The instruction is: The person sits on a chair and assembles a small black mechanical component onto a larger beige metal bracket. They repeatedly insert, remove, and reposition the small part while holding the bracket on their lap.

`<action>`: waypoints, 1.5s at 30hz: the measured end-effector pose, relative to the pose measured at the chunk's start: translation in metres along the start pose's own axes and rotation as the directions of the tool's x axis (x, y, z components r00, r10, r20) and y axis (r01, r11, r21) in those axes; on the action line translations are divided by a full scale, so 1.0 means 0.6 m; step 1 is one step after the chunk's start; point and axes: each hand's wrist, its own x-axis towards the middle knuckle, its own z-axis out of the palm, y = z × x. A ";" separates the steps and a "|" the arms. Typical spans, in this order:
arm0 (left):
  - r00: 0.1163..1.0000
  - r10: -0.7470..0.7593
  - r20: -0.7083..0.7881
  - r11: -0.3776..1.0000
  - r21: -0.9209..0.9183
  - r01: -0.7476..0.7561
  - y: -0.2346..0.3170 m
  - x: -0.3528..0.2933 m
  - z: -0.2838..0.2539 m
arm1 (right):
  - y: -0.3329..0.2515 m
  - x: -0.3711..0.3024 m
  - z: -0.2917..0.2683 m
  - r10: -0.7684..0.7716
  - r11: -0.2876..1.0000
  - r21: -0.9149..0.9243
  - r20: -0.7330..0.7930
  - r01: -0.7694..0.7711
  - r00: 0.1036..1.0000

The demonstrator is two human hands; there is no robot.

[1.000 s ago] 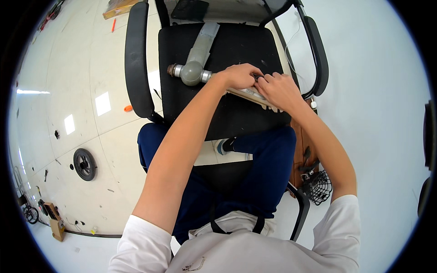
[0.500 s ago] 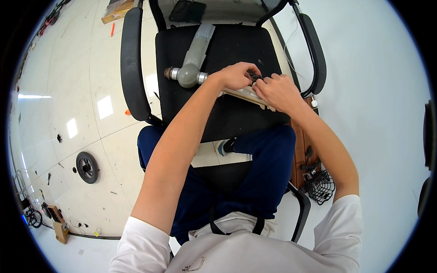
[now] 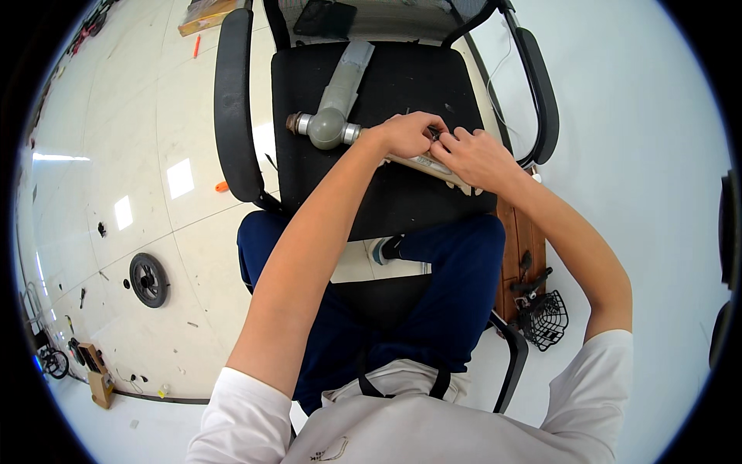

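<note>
- Long pale part (image 3: 433,168) on the black seat (image 3: 421,205), its pronged end slanting toward the sitter's right knee (image 3: 483,232).
- Left hand (image 3: 410,134) and right hand (image 3: 475,158) together pinch a small dark piece (image 3: 434,134) beside it.

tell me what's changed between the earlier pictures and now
The right elbow has swung outward, to the person's right. No clear grasp or release shows: the left hand and right hand stay close together at the pale elongated part. The grey jointed piece and the floor wheel stayed put.
</note>
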 end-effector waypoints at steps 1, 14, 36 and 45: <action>1.000 0.002 -0.009 1.000 0.024 -0.002 0.003 -0.002 -0.001 | 0.000 -0.001 0.006 -0.002 1.000 -0.012 -0.029 0.002 1.000; 0.999 0.050 0.008 0.999 -0.007 -0.050 -0.014 0.007 -0.004 | -0.011 -0.003 -0.013 0.093 0.994 0.071 -0.128 -0.084 0.987; 0.998 0.059 0.002 0.997 -0.044 -0.059 -0.011 0.013 -0.002 | 0.003 0.014 -0.017 0.180 0.980 0.066 0.122 -0.189 0.976; 1.000 0.022 -0.020 0.998 -0.066 -0.023 -0.015 0.019 0.002 | 0.000 -0.003 -0.009 0.079 0.988 0.143 -0.094 -0.065 0.992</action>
